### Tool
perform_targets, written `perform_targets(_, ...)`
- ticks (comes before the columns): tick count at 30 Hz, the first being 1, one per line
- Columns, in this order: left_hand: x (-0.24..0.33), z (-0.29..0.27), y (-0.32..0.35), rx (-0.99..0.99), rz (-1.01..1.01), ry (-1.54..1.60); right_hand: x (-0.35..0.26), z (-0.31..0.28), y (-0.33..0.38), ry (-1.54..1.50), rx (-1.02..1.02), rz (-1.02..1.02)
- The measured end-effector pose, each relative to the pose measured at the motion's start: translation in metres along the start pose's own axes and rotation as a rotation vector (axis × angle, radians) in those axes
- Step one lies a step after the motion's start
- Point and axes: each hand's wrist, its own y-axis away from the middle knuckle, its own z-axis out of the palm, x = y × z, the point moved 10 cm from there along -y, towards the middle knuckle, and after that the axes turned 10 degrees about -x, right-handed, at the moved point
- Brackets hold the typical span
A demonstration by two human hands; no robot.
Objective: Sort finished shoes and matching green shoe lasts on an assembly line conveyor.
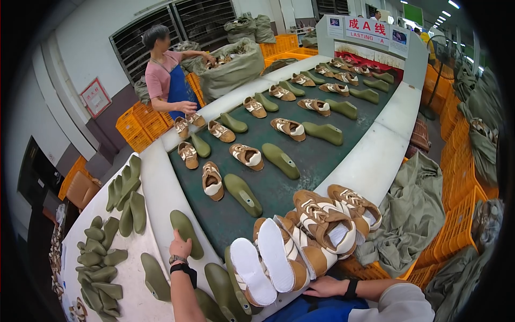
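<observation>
My left hand [181,249] is closed on the lower left side of a green shoe last [187,231], which lies on the white ledge beside the belt. More green lasts [155,276] lie around my left forearm. My right hand [325,287] rests low at the near edge, against the underside of a heap of brown and white sneakers [324,220]; its fingers look stretched out and are partly hidden. Two white insoles [274,252] stand against the heap's left side. Pairs of a sneaker [247,156] and a last [281,161] cover the green conveyor belt [225,209].
Many lasts [102,263] are piled on the white table at left. Across the belt, a co-worker [166,80] in a blue apron reaches into a large sack [230,70] and touches a sneaker. Orange crates [456,209] and grey-green cloth [405,209] line the right side.
</observation>
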Motion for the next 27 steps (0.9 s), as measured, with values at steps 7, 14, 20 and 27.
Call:
perform_targets(7,0.000,0.001,0.002,-0.030,-0.022,0.030,-0.001,-0.001,0.000,0.003,0.037,-0.031)
perform_targets(14,0.000,0.001,-0.001,0.002,-0.012,-0.012,-0.004,-0.006,0.001,-0.009,0.057,-0.036)
perform_targets(20,-0.001,0.000,0.001,-0.006,-0.028,-0.008,-0.007,-0.010,0.002,-0.017,0.072,-0.036)
perform_targets(27,0.002,0.001,0.001,-0.034,-0.042,-0.020,-0.004,-0.006,0.001,0.005,0.066,-0.044)
